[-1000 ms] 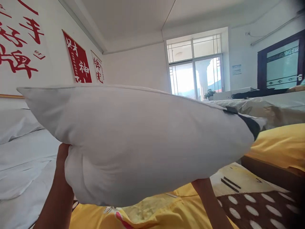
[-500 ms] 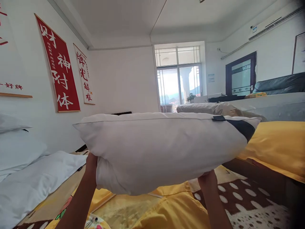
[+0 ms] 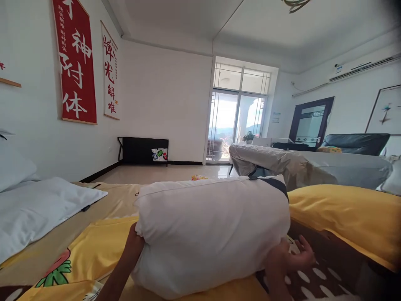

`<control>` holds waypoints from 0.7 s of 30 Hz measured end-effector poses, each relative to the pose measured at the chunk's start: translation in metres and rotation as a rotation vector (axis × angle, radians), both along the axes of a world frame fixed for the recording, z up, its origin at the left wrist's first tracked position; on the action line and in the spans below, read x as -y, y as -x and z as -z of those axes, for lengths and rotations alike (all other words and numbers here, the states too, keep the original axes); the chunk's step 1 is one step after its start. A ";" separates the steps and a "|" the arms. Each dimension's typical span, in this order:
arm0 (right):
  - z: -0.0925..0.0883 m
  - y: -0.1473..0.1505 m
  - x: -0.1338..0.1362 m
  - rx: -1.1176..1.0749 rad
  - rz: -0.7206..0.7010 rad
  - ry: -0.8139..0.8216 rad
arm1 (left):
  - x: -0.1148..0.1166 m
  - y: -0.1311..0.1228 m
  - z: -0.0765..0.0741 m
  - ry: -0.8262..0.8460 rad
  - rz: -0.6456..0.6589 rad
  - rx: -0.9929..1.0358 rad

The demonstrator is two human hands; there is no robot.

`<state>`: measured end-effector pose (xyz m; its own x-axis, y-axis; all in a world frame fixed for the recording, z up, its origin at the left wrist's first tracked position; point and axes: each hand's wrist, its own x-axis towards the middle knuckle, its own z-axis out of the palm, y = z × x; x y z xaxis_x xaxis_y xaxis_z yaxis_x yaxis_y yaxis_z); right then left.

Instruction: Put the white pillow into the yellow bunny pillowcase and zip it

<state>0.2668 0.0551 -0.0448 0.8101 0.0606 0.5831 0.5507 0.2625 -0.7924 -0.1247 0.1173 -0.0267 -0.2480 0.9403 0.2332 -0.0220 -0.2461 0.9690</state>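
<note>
A plump white pillow with a dark strip at its far right corner fills the middle of the view, low over the bed. My left hand grips its left side, the fingertips hidden behind the fabric. At the lower right side of the pillow is my right hand, slightly blurred, its fingers apart and not wrapped around the fabric. Beneath the pillow lies a yellow cloth with a printed strawberry-like figure.
White pillows lie on the left of the bed. A yellow pillow rests to the right, beside a brown spotted cover. Beyond the bed are a black folded panel against the wall and plastic-wrapped furniture.
The pillow has come down and nearer, and is now bunched narrower. My right hand has loosened from its underside and spread its fingers. The view has shifted.
</note>
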 end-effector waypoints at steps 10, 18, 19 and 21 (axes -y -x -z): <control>-0.140 0.179 0.026 0.995 -0.394 0.285 | -0.010 0.026 0.018 0.003 0.239 -0.039; -0.159 0.224 -0.031 1.328 -0.494 0.718 | -0.017 0.077 0.018 0.089 0.727 -0.211; -0.157 0.223 -0.035 1.336 -0.482 0.721 | -0.019 0.081 0.018 0.069 0.781 -0.235; -0.154 0.219 -0.044 1.342 -0.469 0.733 | -0.022 0.085 0.019 -0.008 0.838 -0.243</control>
